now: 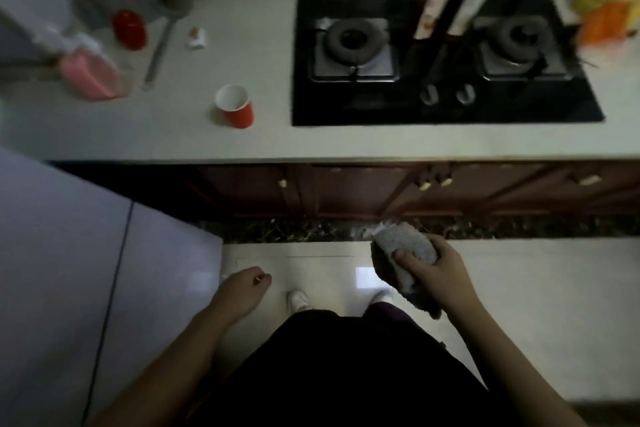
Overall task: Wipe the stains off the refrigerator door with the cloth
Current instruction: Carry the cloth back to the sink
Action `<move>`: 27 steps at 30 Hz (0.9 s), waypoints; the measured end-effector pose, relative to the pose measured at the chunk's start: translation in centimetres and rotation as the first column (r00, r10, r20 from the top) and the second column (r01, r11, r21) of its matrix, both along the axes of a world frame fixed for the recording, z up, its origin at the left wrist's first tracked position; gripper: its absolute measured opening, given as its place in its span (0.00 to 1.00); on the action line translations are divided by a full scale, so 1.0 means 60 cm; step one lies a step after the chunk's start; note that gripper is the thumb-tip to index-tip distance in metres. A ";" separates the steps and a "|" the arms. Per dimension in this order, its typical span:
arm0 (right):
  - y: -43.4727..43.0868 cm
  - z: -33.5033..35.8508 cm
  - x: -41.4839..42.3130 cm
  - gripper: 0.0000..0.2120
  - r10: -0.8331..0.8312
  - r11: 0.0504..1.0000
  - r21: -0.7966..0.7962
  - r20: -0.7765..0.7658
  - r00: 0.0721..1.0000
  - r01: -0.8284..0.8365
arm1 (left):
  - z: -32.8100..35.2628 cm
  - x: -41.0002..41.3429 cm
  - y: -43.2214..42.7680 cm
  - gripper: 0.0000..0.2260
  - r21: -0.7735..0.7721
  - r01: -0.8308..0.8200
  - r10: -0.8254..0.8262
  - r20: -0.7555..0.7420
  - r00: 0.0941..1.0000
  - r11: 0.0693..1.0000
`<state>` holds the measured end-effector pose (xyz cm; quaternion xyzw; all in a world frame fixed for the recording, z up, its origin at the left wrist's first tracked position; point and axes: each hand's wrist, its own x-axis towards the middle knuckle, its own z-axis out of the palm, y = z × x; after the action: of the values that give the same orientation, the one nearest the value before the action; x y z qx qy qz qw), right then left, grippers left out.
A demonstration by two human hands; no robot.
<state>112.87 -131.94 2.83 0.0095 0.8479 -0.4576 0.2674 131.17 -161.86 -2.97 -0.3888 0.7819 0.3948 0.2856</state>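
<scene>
My right hand (438, 274) grips a bunched grey cloth (403, 253) in front of my body, above the floor and below the counter edge. The pale refrigerator door (69, 270) fills the lower left, with a dark seam running down it; I cannot make out stains on it in this dim, blurred view. My left hand (244, 288) hangs loosely curled just right of the refrigerator's edge, holding nothing and not touching the door.
A white counter (173, 135) spans the top, carrying a red paper cup (235, 107), a red jar (130, 29), a pink container (90, 74), a ladle (162, 35) and a black two-burner stove (443, 62). Brown cabinets (381, 191) run below it. The floor is glossy white tile.
</scene>
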 end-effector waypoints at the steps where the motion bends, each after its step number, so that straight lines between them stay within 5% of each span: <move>1: 0.031 -0.001 0.009 0.15 -0.065 0.998 -0.011 0.001 0.998 0.065 | -0.005 -0.020 0.011 0.15 -0.005 0.070 -0.070 0.013 0.997 0.998; 8: 0.261 -0.026 0.055 0.14 -0.429 0.900 -0.057 0.047 0.902 0.432 | -0.038 -0.124 0.118 0.14 0.012 0.291 -0.291 0.103 0.951 0.957; 14: 0.407 -0.017 0.029 0.14 -0.561 0.826 -0.068 -0.006 0.828 0.559 | -0.030 -0.198 0.232 0.13 0.042 0.230 -0.232 0.058 0.971 0.972; 19: 0.509 -0.018 -0.005 0.14 -0.676 0.734 -0.098 -0.006 0.737 0.673 | -0.038 -0.324 0.329 0.13 0.052 0.358 -0.360 0.020 0.933 0.932; 27: 0.682 -0.038 -0.065 0.17 -0.876 0.482 0.020 0.010 0.481 0.876 | -0.115 -0.626 0.522 0.15 0.092 0.599 -0.605 0.086 0.791 0.796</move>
<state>108.99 -90.99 0.54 0.4458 0.7251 -0.5249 0.0053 93.58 -130.53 -9.85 -0.1322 0.8357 0.2844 0.4508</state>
